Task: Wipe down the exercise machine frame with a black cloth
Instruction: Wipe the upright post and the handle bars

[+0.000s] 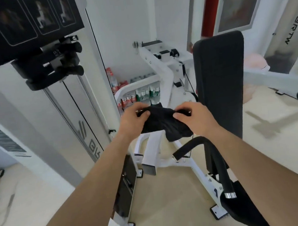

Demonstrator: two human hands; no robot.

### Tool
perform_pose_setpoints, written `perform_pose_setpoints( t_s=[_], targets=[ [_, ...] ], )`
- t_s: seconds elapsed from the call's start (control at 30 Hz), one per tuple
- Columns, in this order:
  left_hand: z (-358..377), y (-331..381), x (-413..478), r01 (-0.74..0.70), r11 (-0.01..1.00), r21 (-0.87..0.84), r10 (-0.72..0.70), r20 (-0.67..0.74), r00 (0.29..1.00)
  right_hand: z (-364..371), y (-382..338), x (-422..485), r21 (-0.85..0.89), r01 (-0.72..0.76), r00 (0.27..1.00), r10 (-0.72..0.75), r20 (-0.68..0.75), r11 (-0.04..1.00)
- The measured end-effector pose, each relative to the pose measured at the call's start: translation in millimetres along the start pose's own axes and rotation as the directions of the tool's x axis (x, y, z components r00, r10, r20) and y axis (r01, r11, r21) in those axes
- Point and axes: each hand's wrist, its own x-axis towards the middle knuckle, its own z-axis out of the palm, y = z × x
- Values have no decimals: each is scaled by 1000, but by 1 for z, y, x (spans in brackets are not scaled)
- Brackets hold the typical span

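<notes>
My left hand [135, 117] and right hand [191, 116] both grip bunched black cloth [162, 124], held midair above white machine frame [151, 149].

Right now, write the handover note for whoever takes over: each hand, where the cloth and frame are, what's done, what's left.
Left hand: grips the left end of the black cloth.
Right hand: pinches its right end; the cloth is bunched between both hands, a corner hanging down.
White frame: below and behind the cloth, beside the black back pad; the cloth seems clear of it.
Done: cloth in hand; nothing shows which parts were wiped.
Left: put cloth to frame and wipe it down.
</notes>
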Motion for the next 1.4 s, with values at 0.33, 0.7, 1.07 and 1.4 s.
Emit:
perform_pose_setpoints(
  t_s=[0.33, 0.7, 1.07, 1.4],
  targets=[
    [23, -99, -1, 269, 963, -28, -245, 326, 913, 122, 46, 5, 37, -188, 980, 185, 80, 981],
    [92, -101, 23, 431, 902, -11, -406, 315, 858, 165, 53, 25, 217, -477, 866, 414, 282, 852],
    [122, -122, 107, 363, 927, -94, -327, 274, 904, 156, 80, 84, 562, -482, 849, 516, 110, 673],
    [119, -123, 109, 413, 910, -15, -404, 177, 897, 143, 78, 91, 646, -587, 655, 755, 25, 488]
  ],
)
